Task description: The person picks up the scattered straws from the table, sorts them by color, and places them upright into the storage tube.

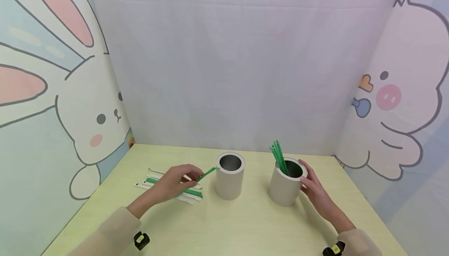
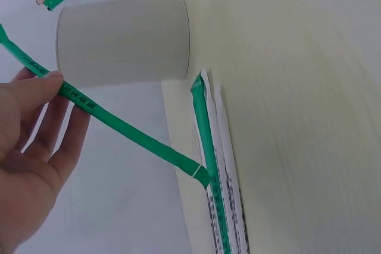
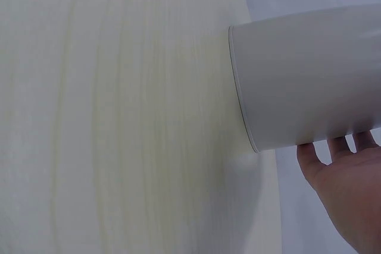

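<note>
My left hand pinches a slim green wrapped stick with dark print between thumb and fingers. Its far end comes close to the rim of the left pale cylindrical holder, which looks dark inside. Below that hand, several white wrapped sticks and green ones lie side by side on the table. My right hand holds the side of the right pale holder near its rim; fingertips touch its wall in the right wrist view. A bunch of green sticks leans out of this holder.
Both holders stand upright on the pale wooden table, a gap between them. A plain cloth backdrop rises behind the table. Side panels carry a cartoon rabbit and a cartoon chick.
</note>
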### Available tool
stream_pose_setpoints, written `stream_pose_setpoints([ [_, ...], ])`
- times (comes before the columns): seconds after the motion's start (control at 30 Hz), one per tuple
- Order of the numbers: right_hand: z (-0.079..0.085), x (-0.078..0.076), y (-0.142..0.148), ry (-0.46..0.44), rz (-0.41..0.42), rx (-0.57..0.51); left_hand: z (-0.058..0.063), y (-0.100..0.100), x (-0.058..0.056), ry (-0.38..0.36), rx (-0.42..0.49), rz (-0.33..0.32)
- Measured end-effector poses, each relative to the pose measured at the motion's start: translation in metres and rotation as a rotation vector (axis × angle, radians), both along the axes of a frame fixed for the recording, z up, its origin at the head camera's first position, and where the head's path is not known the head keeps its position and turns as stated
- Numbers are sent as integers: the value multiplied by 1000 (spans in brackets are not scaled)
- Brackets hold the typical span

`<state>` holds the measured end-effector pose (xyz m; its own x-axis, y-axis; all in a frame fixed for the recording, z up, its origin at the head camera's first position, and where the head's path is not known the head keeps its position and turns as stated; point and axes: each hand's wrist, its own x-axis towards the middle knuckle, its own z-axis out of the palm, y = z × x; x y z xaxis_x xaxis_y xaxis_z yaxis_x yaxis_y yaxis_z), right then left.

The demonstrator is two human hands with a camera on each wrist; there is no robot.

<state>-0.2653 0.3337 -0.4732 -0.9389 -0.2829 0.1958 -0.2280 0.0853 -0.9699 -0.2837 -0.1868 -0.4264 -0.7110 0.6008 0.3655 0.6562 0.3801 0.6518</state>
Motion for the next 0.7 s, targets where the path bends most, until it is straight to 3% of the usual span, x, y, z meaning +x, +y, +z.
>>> stream_pose_setpoints([
  [0.23, 1, 0, -1, 2, 5, -2, 1, 40, 12, -113, 105, 14],
  [0.47, 1, 1, -1, -2, 0, 15, 8, 93, 18, -235, 263, 2],
  [0.7, 1, 2, -1, 5, 1, 7, 22, 151, 18, -269, 387, 17],
])
